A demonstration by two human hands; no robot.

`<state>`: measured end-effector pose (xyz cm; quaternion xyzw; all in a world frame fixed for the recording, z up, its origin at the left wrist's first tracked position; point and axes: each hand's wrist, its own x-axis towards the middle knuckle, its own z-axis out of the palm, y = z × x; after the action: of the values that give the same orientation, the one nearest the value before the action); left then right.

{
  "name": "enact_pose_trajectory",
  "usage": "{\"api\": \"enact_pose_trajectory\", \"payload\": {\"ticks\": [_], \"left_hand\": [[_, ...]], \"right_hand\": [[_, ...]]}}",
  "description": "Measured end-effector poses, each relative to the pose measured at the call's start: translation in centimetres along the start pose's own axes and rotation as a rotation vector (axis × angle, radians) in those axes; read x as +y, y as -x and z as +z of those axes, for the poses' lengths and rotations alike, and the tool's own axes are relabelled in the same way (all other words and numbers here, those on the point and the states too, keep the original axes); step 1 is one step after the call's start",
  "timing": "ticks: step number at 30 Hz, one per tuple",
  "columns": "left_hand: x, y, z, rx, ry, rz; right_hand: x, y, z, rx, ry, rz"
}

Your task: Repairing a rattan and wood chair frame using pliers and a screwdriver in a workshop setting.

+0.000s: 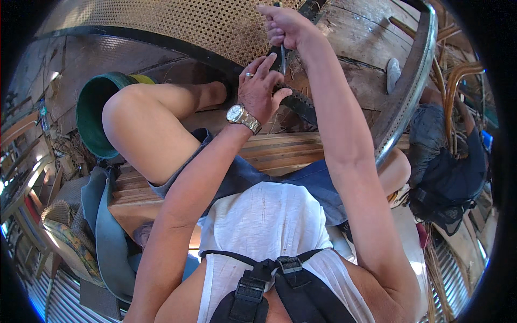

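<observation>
A woven cane panel in a dark curved wooden frame lies ahead of me. Small holes run along the frame. My left hand, with a ring and a metal watch, is bent over a joint of this frame, thumb stretched along it. My right hand is closed high around a slender metal rod-like tool, held upright. Its lower end comes down beside my left fingertips; the exact contact point is hidden. The tool's kind cannot be made out.
A dark curved rail with holes arches at my right. Slatted wood lies under my legs. A green bucket stands by my left knee. Another person in dark clothes is at the right, near bent cane pieces.
</observation>
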<state>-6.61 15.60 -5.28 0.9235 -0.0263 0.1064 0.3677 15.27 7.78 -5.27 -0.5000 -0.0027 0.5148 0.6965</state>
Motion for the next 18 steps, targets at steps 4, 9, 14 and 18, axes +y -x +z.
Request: {"api": "enact_pose_trajectory", "payload": {"ticks": [4,9,14,18], "left_hand": [[-0.6,0.5,-1.0,-0.014,-0.028,-0.071],[0.3,0.5,-0.3,0.055,-0.078,-0.024],[0.8,0.7,0.2,0.039,-0.209,0.041],[0.5,0.3,-0.7,-0.013,-0.099,0.058]], "right_hand": [[-0.8,6.5,2.6,0.279,-0.028,-0.371],[0.5,13.1,0.5,0.599,-0.12,-0.447],[2.6,16.0,1.9,0.992,-0.092,-0.556],[3.4,19.0,3.0,1.029,0.016,-0.484]]}}
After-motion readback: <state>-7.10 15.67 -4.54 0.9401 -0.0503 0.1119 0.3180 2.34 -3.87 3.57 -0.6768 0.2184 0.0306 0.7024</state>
